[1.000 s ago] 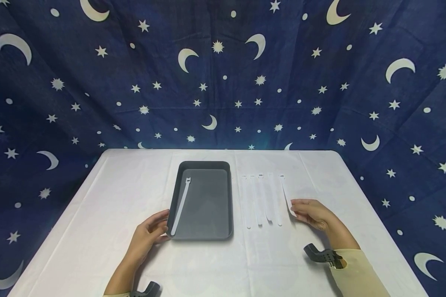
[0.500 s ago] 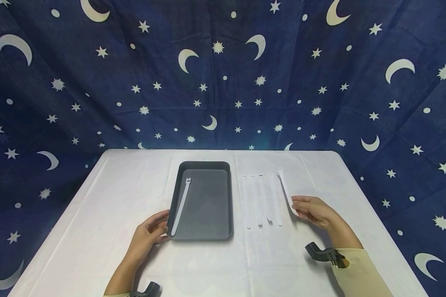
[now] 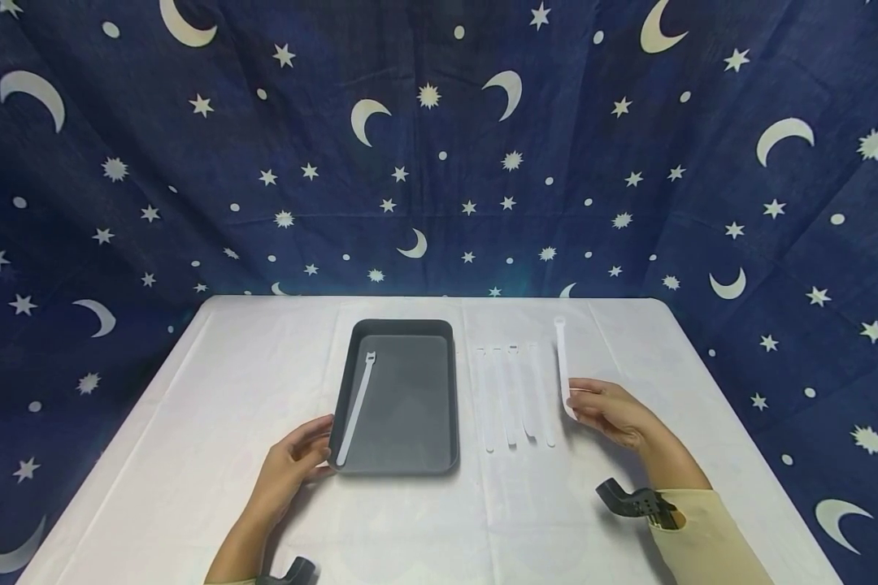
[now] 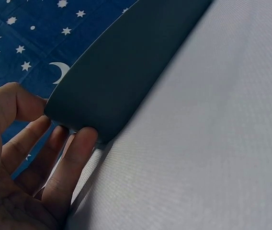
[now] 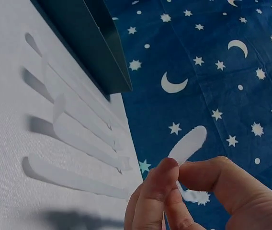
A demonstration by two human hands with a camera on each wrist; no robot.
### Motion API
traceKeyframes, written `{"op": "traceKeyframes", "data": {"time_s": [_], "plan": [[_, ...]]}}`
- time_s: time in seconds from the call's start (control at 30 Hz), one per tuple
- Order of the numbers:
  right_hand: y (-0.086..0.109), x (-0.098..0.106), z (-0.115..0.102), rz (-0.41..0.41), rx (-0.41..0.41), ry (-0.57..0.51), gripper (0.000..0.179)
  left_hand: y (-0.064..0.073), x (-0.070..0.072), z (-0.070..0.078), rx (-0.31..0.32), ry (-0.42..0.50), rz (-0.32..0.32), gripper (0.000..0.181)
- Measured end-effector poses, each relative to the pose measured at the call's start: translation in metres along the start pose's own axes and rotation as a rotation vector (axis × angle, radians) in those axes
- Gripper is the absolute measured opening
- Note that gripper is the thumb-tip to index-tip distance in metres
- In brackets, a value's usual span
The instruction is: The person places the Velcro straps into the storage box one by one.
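A dark grey rectangular tray [image 3: 410,470] lies on the table, with one white cable tie [image 3: 354,410] slanting along its left side. My left hand [image 3: 288,465] holds the tray's near left corner; in the left wrist view its fingertips [image 4: 85,136] rest against the corner. Between right thumb and fingers, my right hand [image 3: 615,413] pinches the tail of another white cable tie [image 3: 562,357], a flat strap with a slotted head. That strap stands raised, head pointing away. Its ribbed tail end [image 5: 191,143] pokes out past the fingertips in the right wrist view.
Several more white cable ties [image 3: 506,398] lie in a row between the tray and my right hand, some tails curling up. A white cloth [image 3: 410,528] covers the table. Behind it hangs a dark blue curtain [image 3: 439,122] with moons and stars.
My right hand has raised the pinched cable tie: its head came up off the table and the strap swung more upright. The left hand and tray have stayed put.
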State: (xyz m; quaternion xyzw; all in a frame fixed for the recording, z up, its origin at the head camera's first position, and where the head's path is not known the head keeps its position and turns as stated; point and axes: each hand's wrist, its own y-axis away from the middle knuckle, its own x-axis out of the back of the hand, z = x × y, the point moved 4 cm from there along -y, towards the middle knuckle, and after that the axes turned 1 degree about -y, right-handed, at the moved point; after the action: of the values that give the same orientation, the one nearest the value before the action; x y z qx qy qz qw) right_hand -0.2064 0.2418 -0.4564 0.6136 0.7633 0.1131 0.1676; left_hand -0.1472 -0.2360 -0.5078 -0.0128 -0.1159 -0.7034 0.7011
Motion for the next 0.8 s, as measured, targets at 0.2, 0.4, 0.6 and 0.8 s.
{"op": "traceKeyframes", "data": {"time_s": [0.2,0.4,0.6,0.8], "plan": [[-0.002,-0.007,-0.006,-0.026,0.02,0.039,0.062,0.001,0.0,0.001,-0.01,0.005,-0.005,0.052],[-0.006,-0.014,-0.019,-0.064,0.029,0.107,0.062,0.001,0.0,0.001,-0.009,-0.004,-0.002,0.052],[-0.01,-0.024,-0.03,-0.091,0.007,0.122,0.064,0.001,0.0,0.001,-0.005,0.008,-0.001,0.053],[-0.014,-0.036,-0.035,-0.111,-0.001,0.135,0.062,0.001,-0.001,0.001,-0.008,-0.004,-0.003,0.052]]}}
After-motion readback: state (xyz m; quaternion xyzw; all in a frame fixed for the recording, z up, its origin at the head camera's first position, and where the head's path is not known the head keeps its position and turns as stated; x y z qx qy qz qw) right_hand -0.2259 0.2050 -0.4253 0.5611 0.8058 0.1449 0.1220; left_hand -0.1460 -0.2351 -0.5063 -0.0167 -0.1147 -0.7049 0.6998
